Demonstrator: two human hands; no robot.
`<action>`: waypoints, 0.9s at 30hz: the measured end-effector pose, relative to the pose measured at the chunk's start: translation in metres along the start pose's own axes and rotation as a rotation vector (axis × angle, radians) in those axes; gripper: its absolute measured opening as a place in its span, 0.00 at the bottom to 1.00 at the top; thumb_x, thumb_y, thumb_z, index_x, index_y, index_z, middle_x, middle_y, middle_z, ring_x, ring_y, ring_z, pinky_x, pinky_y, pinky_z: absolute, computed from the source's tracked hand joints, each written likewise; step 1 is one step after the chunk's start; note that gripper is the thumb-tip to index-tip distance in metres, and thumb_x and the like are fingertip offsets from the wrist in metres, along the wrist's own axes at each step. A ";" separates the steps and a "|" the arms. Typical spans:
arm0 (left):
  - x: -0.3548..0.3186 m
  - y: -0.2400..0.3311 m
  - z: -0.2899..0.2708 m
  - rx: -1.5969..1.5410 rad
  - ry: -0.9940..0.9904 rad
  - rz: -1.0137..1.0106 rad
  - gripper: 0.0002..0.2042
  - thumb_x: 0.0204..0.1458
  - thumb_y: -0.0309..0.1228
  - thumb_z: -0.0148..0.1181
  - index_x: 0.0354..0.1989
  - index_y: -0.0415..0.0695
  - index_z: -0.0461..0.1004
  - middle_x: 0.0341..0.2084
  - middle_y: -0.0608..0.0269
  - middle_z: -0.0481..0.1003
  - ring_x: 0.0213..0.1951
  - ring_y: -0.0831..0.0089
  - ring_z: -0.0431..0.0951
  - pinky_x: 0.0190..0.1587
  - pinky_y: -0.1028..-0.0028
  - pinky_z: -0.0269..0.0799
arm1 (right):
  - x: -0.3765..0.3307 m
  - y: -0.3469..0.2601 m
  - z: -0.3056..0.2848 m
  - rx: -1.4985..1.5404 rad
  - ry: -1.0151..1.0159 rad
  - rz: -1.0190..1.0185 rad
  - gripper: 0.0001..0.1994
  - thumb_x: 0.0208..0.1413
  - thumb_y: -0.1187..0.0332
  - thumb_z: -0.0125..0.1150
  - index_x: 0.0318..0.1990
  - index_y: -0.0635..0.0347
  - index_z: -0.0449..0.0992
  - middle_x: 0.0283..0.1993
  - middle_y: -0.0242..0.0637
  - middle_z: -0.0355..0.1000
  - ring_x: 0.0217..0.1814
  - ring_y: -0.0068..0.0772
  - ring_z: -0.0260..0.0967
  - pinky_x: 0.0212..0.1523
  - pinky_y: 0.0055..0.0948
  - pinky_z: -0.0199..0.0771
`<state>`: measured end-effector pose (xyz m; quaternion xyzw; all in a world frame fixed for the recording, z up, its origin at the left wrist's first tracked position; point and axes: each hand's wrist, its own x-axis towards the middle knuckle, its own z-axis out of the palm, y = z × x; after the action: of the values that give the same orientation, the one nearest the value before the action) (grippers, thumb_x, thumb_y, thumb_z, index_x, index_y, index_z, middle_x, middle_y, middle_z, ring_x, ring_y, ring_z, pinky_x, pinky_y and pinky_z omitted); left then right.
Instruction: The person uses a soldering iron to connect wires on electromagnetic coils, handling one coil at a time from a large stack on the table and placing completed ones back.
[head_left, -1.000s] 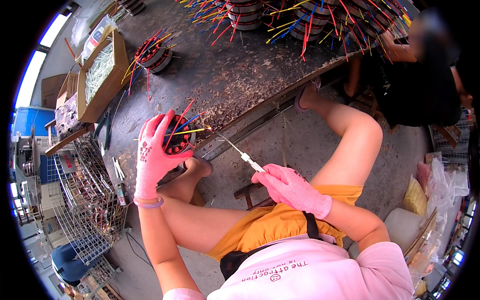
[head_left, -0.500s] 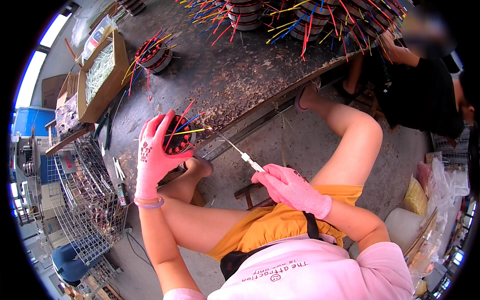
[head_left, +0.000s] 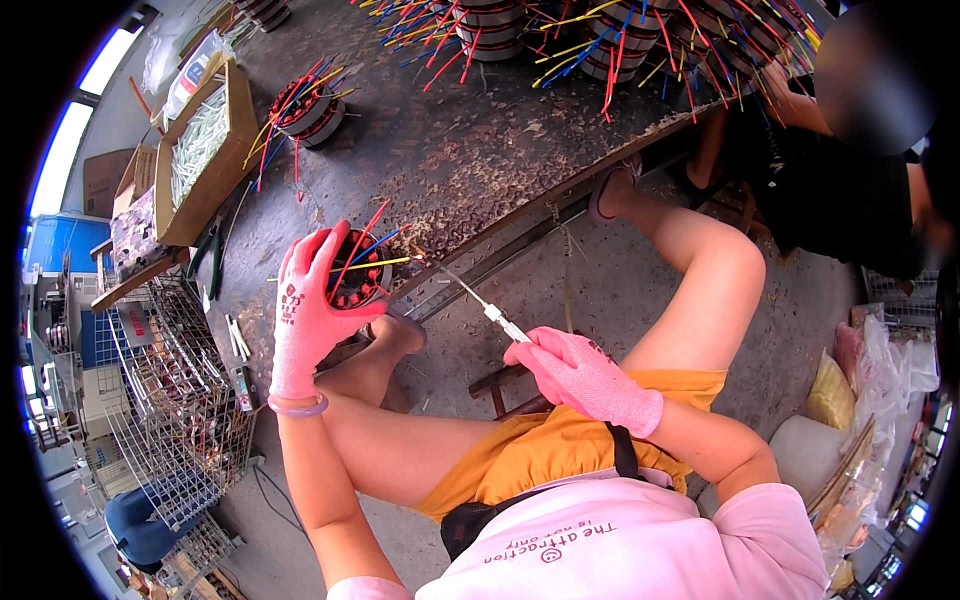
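Note:
My left hand (head_left: 312,290), in a pink glove, wraps round a motor stator (head_left: 360,290) at the table's near edge. Red windings show in the stator, and red, blue and yellow wires (head_left: 385,265) stick out of it to the right. My right hand (head_left: 580,375), gloved alike, is closed on a slim tool with a white handle (head_left: 505,322) and a thin metal shaft. Its kind I cannot make out. The shaft points up-left, its tip close to the yellow wire's end, where a small orange spot shows. Whether they touch I cannot tell.
Another stator (head_left: 305,112) stands farther back. Stacked stators (head_left: 490,35) with bristling wires line the far side. At left are a box of white sleeves (head_left: 200,145), pliers (head_left: 207,260) and a wire basket (head_left: 175,400). A co-worker (head_left: 840,200) sits at the far right.
The shaft's tip has shifted slightly by the yellow wire's end, and the orange spot there looks brighter. My left hand and the stator stay put. The co-worker's head has moved lower.

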<state>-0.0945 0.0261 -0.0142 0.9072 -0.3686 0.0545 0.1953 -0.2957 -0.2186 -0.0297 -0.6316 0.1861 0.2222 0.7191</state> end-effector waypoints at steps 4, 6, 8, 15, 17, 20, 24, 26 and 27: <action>0.000 0.001 0.000 0.008 -0.013 -0.016 0.43 0.26 0.36 0.74 0.60 0.42 0.69 0.51 0.51 0.71 0.53 0.51 0.70 0.59 0.58 0.65 | 0.001 0.001 0.000 0.005 -0.005 0.005 0.14 0.68 0.60 0.50 0.42 0.62 0.74 0.19 0.23 0.56 0.18 0.14 0.51 0.20 0.20 0.51; 0.000 0.001 0.000 -0.002 -0.014 -0.021 0.43 0.26 0.36 0.74 0.60 0.42 0.69 0.51 0.51 0.71 0.53 0.51 0.70 0.59 0.58 0.64 | 0.002 0.004 0.000 -0.019 -0.011 -0.028 0.14 0.68 0.60 0.50 0.42 0.62 0.74 0.19 0.23 0.56 0.18 0.14 0.51 0.20 0.20 0.51; 0.000 0.001 -0.001 -0.009 -0.019 -0.027 0.43 0.26 0.36 0.74 0.60 0.42 0.69 0.51 0.51 0.71 0.53 0.51 0.70 0.60 0.58 0.64 | 0.002 0.005 -0.001 -0.044 -0.014 -0.066 0.14 0.68 0.60 0.50 0.42 0.62 0.74 0.19 0.22 0.56 0.18 0.14 0.51 0.20 0.20 0.51; -0.001 -0.001 0.000 0.000 -0.025 -0.025 0.44 0.25 0.37 0.74 0.61 0.42 0.68 0.52 0.51 0.71 0.54 0.51 0.69 0.60 0.57 0.63 | 0.002 0.001 0.000 -0.035 -0.003 -0.038 0.14 0.68 0.60 0.51 0.41 0.62 0.74 0.19 0.22 0.56 0.19 0.14 0.51 0.21 0.20 0.51; -0.001 -0.001 0.000 0.003 -0.028 -0.026 0.44 0.25 0.37 0.75 0.61 0.42 0.68 0.52 0.51 0.71 0.54 0.51 0.69 0.61 0.57 0.63 | 0.003 0.005 0.000 -0.028 -0.007 -0.059 0.14 0.68 0.60 0.50 0.41 0.62 0.74 0.19 0.22 0.56 0.19 0.14 0.51 0.21 0.20 0.51; -0.001 -0.001 -0.001 -0.007 -0.033 -0.032 0.45 0.25 0.37 0.75 0.61 0.42 0.68 0.52 0.51 0.71 0.54 0.50 0.69 0.61 0.56 0.62 | 0.003 0.006 -0.001 -0.035 -0.010 -0.074 0.14 0.68 0.60 0.50 0.41 0.63 0.74 0.19 0.22 0.56 0.19 0.14 0.51 0.21 0.20 0.51; -0.001 -0.002 -0.001 -0.020 -0.035 -0.028 0.45 0.25 0.37 0.75 0.61 0.42 0.68 0.52 0.51 0.71 0.55 0.50 0.69 0.62 0.56 0.62 | 0.002 0.002 0.000 -0.022 -0.010 -0.038 0.14 0.68 0.60 0.50 0.42 0.63 0.74 0.19 0.22 0.56 0.19 0.14 0.51 0.21 0.20 0.51; -0.001 -0.002 -0.001 -0.020 -0.033 -0.025 0.45 0.25 0.37 0.75 0.61 0.42 0.68 0.52 0.51 0.71 0.55 0.50 0.69 0.62 0.56 0.62 | 0.001 0.002 -0.001 -0.009 -0.008 -0.038 0.14 0.68 0.60 0.50 0.42 0.62 0.74 0.19 0.23 0.56 0.19 0.14 0.51 0.21 0.20 0.51; -0.001 -0.002 -0.001 -0.017 -0.033 -0.022 0.45 0.25 0.37 0.75 0.61 0.42 0.68 0.52 0.51 0.71 0.55 0.50 0.69 0.62 0.56 0.62 | 0.001 0.002 -0.001 -0.008 -0.007 -0.024 0.14 0.68 0.60 0.50 0.42 0.62 0.74 0.19 0.23 0.56 0.19 0.14 0.51 0.21 0.20 0.51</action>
<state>-0.0936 0.0280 -0.0144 0.9102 -0.3622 0.0344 0.1978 -0.2954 -0.2191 -0.0320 -0.6359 0.1753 0.2166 0.7197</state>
